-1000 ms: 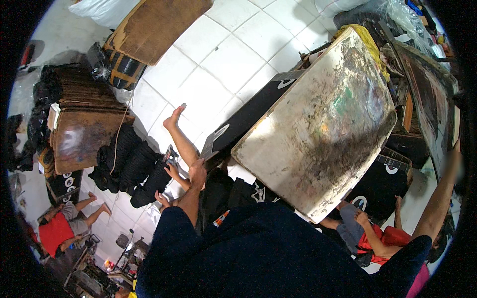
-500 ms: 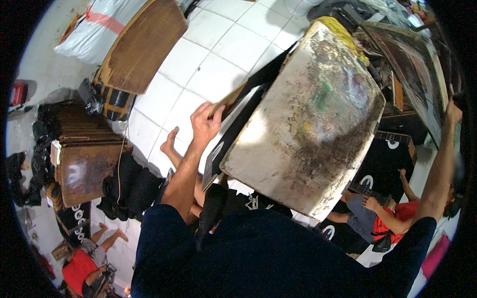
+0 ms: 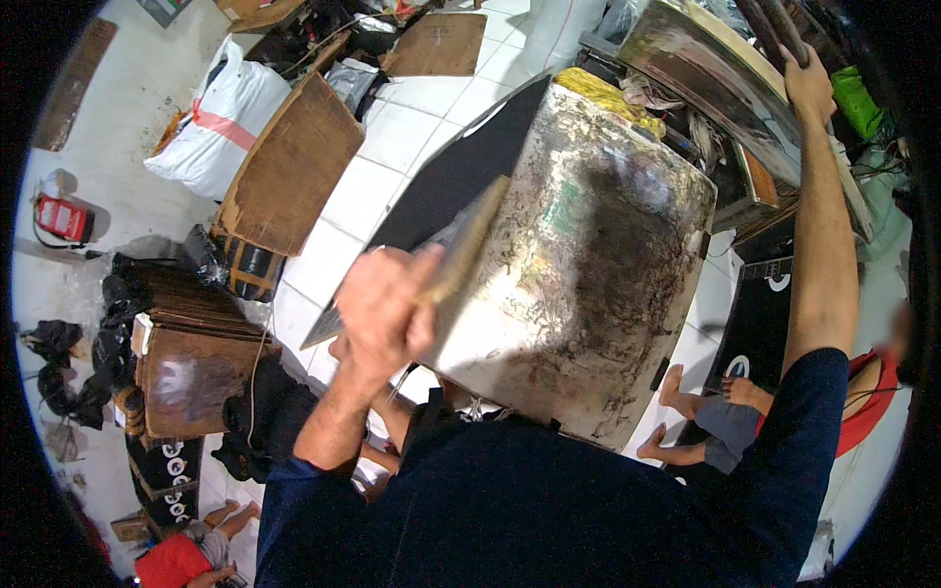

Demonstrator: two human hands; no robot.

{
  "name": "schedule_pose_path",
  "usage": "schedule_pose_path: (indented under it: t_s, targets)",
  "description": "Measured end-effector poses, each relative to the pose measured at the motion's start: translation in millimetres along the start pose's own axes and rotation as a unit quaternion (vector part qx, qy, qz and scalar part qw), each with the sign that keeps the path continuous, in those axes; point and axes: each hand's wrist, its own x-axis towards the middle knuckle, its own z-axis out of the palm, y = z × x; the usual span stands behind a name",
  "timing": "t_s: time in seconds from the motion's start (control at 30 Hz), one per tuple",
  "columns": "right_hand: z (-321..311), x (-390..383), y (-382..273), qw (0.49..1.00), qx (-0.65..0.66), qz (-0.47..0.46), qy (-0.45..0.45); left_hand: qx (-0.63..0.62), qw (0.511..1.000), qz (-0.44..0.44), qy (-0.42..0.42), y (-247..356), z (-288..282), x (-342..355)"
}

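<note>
My left hand, blurred, is closed around a long flat wooden piece. That piece is tilted above the left edge of a paint-stained white board. At the far right, my right hand is closed on a dark bar, with its arm stretched out. Just left of that hand leans a framed panel smeared with paint. A black flat sheet lies beyond the stained board, partly hidden by my left hand and the wooden piece.
A yellow cloth borders the board's far edge. On the left stand stacked brown boards, a large brown board and a white sack. People in red tops sit at right and lower left. White floor tiles show between.
My right hand has moved farther away and inward, from beside the framed panel's edge to the dark bar. My left hand's wooden piece is now raised closer and blurred. The whole view has shifted.
</note>
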Motion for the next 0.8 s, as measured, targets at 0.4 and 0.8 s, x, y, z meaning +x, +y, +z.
schedule_pose_path:
  t_s: [0.4,0.8]
  targets:
    - [-63.1,-66.8,-49.8,0.997,0.072,0.01,0.005,-0.143,0.957,0.153,-0.202,241.9,157.1,-107.2]
    - [-55.8,-71.5,-49.1,0.991,0.128,-0.027,0.026,-0.23,0.936,0.0,-0.268,135.9,188.3,-223.8]
